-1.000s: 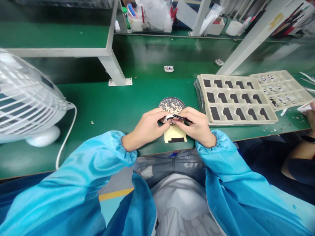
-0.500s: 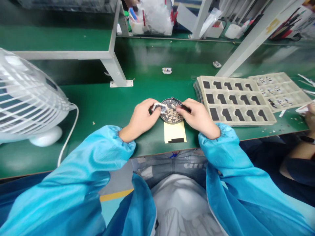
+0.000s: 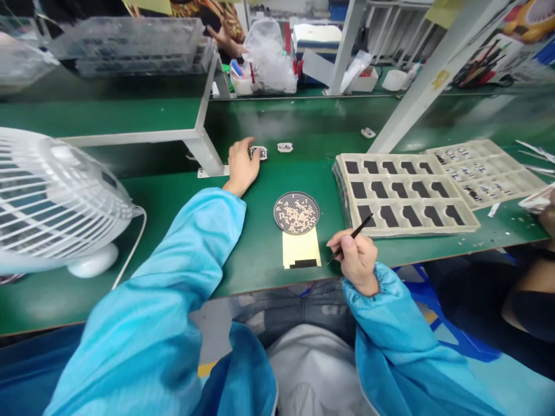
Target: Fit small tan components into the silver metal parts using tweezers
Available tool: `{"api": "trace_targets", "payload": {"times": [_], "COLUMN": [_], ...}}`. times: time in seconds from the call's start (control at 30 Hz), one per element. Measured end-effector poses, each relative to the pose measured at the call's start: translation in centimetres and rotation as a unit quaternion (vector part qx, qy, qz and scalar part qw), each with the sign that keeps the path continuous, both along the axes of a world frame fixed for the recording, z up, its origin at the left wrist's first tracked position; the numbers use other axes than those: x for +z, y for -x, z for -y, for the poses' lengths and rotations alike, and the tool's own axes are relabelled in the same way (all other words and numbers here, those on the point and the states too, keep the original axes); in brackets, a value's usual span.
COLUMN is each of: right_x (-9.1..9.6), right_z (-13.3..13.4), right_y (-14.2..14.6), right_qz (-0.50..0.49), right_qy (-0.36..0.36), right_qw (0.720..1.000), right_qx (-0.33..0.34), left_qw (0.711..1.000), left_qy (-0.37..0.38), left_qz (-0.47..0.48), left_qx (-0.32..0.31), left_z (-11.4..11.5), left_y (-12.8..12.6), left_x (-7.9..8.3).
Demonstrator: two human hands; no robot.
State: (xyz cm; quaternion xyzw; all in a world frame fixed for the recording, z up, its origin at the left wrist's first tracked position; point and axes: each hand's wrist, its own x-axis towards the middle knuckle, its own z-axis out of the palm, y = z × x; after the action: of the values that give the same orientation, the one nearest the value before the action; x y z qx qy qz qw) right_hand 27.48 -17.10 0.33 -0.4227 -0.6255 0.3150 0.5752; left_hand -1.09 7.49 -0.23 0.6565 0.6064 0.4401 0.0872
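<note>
My left hand is stretched to the back of the green bench. Its thumb and fingertips are round the left end of a small white frame-like part, which is at the bench surface. Just right of that lies a similar white part. Near the front edge, my right hand is closed on black tweezers, slanting up to the right. Between the hands stands a round dark mesh dish strewn with tiny beige pieces. Below it lies a yellow paper with a black strip.
A pale compartment tray with black pieces stands at right, beside another tray of small white parts. A white fan is on the left. Metal posts support shelving. Another person's arm shows at far right.
My left hand has moved from the dish to the back left with the white part. My right hand has drawn back toward the front right, tweezers still held. The view has shifted slightly.
</note>
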Motion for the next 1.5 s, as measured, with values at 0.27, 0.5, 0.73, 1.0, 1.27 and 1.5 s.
{"api": "trace_targets", "payload": {"times": [0.27, 0.5, 0.73, 1.0, 1.27, 1.5], "right_x": [0.0, 0.3, 0.5, 0.9, 0.8, 1.3], "right_z": [-1.3, -1.3, -1.3, -1.2, -1.2, -1.1], "right_y": [0.7, 0.6, 0.5, 0.7, 0.5, 0.7], "right_qz": [-0.126, -0.062, 0.084, 0.116, 0.113, 0.061], "right_qy": [0.159, 0.17, 0.13, 0.119, 0.12, 0.131], "right_qw": [0.975, 0.971, 0.966, 0.967, 0.965, 0.97], "right_qx": [0.088, 0.158, 0.207, 0.194, 0.203, 0.195], "left_qw": [0.982, 0.995, 0.927, 0.855, 0.87, 0.889], "left_qy": [0.06, 0.013, 0.084, 0.246, 0.251, 0.217], "left_qz": [-0.159, 0.006, 0.308, 0.385, 0.315, 0.258], "left_qx": [-0.076, -0.101, -0.198, -0.244, -0.286, -0.31], "left_z": [-5.1, -3.0, 8.3, 15.9, 18.3, 19.3], "left_y": [-3.6, -4.3, -6.3, -4.2, -5.5, -5.8], "left_x": [-0.1, -0.1, 1.4, 4.6, 5.0, 3.6]}}
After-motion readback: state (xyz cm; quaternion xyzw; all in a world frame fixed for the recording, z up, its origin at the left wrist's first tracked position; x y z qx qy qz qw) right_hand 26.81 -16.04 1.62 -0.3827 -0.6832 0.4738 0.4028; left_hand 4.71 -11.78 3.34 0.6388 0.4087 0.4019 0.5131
